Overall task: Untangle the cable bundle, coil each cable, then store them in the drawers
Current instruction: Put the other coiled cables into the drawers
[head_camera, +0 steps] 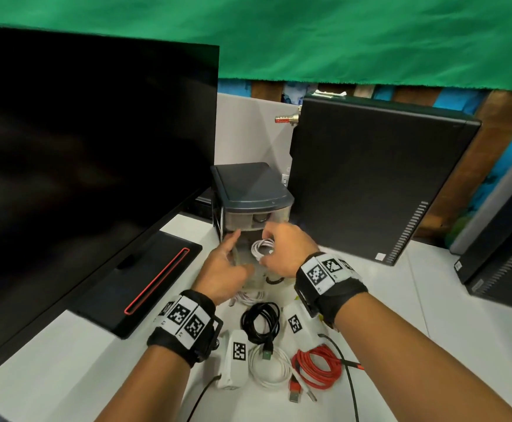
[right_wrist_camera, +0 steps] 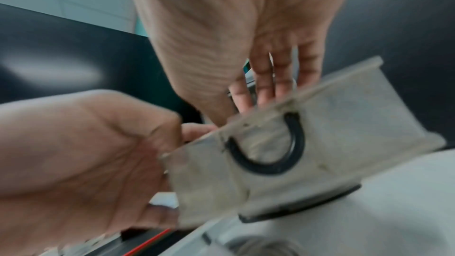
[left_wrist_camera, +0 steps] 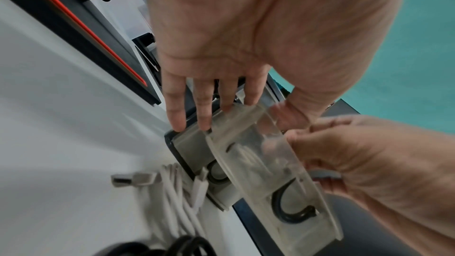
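The right hand [head_camera: 288,251] is holding a coiled white cable [head_camera: 262,249] in a closed grip, fingers curled round the loops, right over the pulled-out translucent drawer [left_wrist_camera: 270,163] of the small grey drawer unit [head_camera: 250,190] at twelve o'clock on the white surface [head_camera: 431,345]. The left hand [head_camera: 224,269] is resting at the drawer's nine o'clock side, its fingers [left_wrist_camera: 176,112] lying straight against the drawer edge, its grip open. In the wrist views the drawer's front is showing a black curved handle [right_wrist_camera: 268,155]. At six o'clock from the unit, a black coiled cable [head_camera: 262,322], a white coil [head_camera: 268,368] and a red coil [head_camera: 317,365] are lying close together on the surface. Another white cable [left_wrist_camera: 177,192] is lying just beside the unit's base.
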The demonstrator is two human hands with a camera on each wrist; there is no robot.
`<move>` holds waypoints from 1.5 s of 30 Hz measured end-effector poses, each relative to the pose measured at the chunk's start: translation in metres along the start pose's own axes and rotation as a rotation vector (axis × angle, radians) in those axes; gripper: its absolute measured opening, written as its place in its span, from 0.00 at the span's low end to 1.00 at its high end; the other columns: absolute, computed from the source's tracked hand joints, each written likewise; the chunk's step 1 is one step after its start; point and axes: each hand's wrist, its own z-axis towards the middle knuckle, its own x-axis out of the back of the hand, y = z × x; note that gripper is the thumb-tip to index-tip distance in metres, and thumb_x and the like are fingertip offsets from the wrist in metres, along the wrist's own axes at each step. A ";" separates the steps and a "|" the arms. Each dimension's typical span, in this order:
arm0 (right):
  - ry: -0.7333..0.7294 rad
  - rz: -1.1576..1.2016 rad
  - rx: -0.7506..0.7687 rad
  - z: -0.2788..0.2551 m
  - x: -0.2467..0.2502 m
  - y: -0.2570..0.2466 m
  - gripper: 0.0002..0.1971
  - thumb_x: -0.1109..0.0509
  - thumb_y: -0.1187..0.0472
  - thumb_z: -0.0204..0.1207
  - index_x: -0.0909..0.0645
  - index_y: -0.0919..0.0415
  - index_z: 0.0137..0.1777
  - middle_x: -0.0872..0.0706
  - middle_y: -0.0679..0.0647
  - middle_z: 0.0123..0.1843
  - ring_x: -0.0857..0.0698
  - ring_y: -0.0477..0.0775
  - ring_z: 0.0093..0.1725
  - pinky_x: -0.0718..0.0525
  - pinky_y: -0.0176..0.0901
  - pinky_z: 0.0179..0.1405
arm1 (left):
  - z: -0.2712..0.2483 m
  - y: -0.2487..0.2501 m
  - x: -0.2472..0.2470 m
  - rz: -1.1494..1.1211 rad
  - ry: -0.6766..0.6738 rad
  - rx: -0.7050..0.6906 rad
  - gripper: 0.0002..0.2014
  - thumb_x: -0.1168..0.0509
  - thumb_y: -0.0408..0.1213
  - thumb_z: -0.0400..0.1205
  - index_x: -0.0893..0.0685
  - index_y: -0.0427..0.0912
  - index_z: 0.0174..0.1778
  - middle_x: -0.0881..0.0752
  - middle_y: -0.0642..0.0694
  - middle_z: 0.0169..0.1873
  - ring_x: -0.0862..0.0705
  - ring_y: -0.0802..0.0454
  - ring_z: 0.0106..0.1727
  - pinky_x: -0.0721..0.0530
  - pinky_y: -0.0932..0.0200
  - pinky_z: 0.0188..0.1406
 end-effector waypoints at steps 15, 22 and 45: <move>0.158 0.158 0.134 -0.020 -0.004 0.012 0.11 0.33 0.51 0.82 0.15 0.51 0.59 0.12 0.49 0.61 0.17 0.53 0.62 0.19 0.48 0.60 | 0.005 -0.009 0.010 0.112 -0.041 -0.017 0.43 0.29 0.37 0.75 0.38 0.61 0.86 0.26 0.48 0.80 0.16 0.54 0.63 0.21 0.71 0.44; 0.166 0.261 -0.053 -0.042 0.018 0.057 0.09 0.23 0.52 0.74 0.18 0.50 0.35 0.12 0.46 0.33 0.13 0.50 0.38 0.12 0.54 0.46 | 0.009 -0.009 0.019 0.024 -0.086 0.024 0.41 0.27 0.28 0.79 0.35 0.59 0.85 0.22 0.61 0.69 0.16 0.71 0.48 0.19 0.79 0.41; -0.204 0.129 -0.258 -0.042 0.041 0.091 0.18 0.15 0.57 0.59 0.18 0.48 0.46 0.11 0.50 0.41 0.11 0.53 0.39 0.12 0.45 0.33 | 0.016 -0.018 0.013 0.018 -0.014 -0.059 0.36 0.25 0.35 0.80 0.32 0.51 0.84 0.36 0.58 0.84 0.36 0.55 0.84 0.28 0.43 0.80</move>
